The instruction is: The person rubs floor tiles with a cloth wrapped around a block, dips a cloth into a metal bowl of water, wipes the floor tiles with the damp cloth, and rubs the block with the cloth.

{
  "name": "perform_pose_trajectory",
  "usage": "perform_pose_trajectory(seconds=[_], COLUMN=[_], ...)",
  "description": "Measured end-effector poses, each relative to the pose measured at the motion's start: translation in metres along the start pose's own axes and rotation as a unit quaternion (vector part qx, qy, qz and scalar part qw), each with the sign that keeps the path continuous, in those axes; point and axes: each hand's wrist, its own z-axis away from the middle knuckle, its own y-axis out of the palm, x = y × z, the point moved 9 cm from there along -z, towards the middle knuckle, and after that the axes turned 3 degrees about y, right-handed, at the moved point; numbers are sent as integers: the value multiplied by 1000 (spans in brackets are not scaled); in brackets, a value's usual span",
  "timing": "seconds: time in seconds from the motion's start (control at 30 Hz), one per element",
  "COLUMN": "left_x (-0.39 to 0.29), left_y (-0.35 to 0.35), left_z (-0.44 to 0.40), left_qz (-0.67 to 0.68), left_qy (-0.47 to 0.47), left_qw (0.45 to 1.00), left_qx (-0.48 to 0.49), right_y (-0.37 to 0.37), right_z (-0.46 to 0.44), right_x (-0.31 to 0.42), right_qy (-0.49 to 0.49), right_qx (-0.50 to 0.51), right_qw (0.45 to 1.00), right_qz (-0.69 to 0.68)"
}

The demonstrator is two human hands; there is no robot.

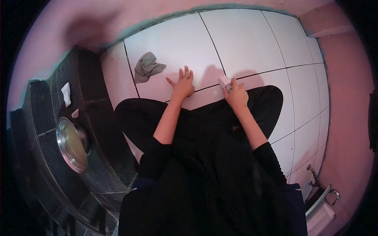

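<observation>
My left hand (183,83) rests on the white tiled floor (173,43) with its fingers spread and nothing in it. A crumpled grey cloth (149,67) lies on the tiles a little to its left, apart from it. My right hand (237,96) is closed around a small pale block (225,81) with a greyish part near the fingers, held at the tiles close to a dark grout line. Whether the block is a sponge or an eraser I cannot tell. My crossed legs in black trousers (138,114) lie just behind both hands.
On the dark tiled step (92,74) at left stands a shiny metal bowl (73,145) with cloudy liquid. Beside it lie a crumpled white piece (66,94) and a small pale scrap (75,113). Pink walls (346,98) border the floor. A metal fixture (317,181) sits at lower right.
</observation>
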Motion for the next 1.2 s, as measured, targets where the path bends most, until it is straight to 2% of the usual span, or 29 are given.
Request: perform_pose_trajectory(seconds=[0.2,0.4,0.47,0.57,0.6,0.67,0.77,0.87,0.97,1.07,1.1,1.13,1.17,1.2], left_x=[2,3,3,4,3,3,12,29,33,38,39,42,49,56], left_y=[0,-2,2,1,-1,-1,-14,-42,-94,-113,-122,-121,-122,-123], left_z=[-1,0,-1,-7,-7,-4,3,19,36,35,36,30,25,21], left_qz=[-20,4,-4,-6,-7,-4,34,105,70,79,71,76,111,146], left_qy=[0,9,8,16,11,6,27,24,43,66,70,70,66,60], left_qw=[1000,1000,1000,1000,1000,1000,999,992,971,967,956,955,943,928], left_qx=[6,6,11,13,5,-2,-7,-64,-226,-232,-278,-277,-308,-338], right_y=[-5,0,-1,10,16,25,28,9,-2,8,23,29,44,46], right_z=[-17,0,-1,20,28,40,38,15,2,20,28,40,48,59], right_x=[0,-4,-4,12,24,56,65,17,-5,19,35,58,78,100], right_qy=[2,-40,-21,3,-15,-53,-81,-23,9,-1,-26,-56,-46,-81], right_qx=[-39,-12,-39,-29,-48,-13,2,-45,-30,-68,-53,-55,-4,4], right_qw=[999,999,999,999,999,998,997,999,999,997,998,997,999,997], right_qz=[13,32,14,-13,-11,-22,-14,18,36,23,22,-16,10,-8])
